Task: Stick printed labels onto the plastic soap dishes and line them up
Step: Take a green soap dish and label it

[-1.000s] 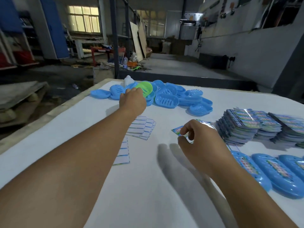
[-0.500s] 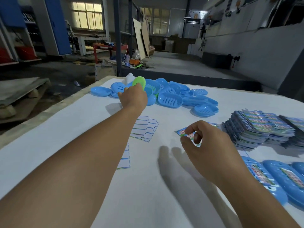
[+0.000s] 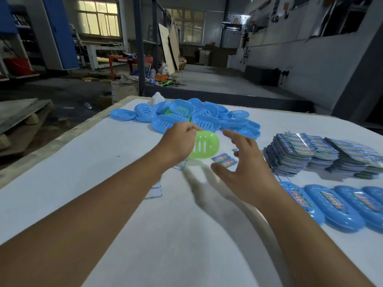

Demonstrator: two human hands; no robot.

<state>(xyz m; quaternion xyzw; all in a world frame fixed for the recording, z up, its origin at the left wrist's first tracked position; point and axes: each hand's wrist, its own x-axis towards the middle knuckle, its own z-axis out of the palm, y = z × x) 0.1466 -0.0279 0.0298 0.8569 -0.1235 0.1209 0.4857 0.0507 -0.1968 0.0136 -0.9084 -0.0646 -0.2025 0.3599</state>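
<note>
My left hand grips a green soap dish by its left rim and holds it tilted above the white table, slots facing me. My right hand hovers just right of the dish with fingers spread and holds nothing. One printed label lies flat on the table under its fingers. A heap of blue soap dishes sits at the far side. Labelled blue dishes lie side by side in a row at the right edge.
Stacks of printed labels stand at the right, behind the row. Small white sticker sheets lie under my left forearm. A white bottle stands behind the heap. The table's left edge drops to the workshop floor.
My left hand pulled the green dish out of the heap toward me. My right hand let go of the printed label, which now lies on the table, and opened toward the dish.
</note>
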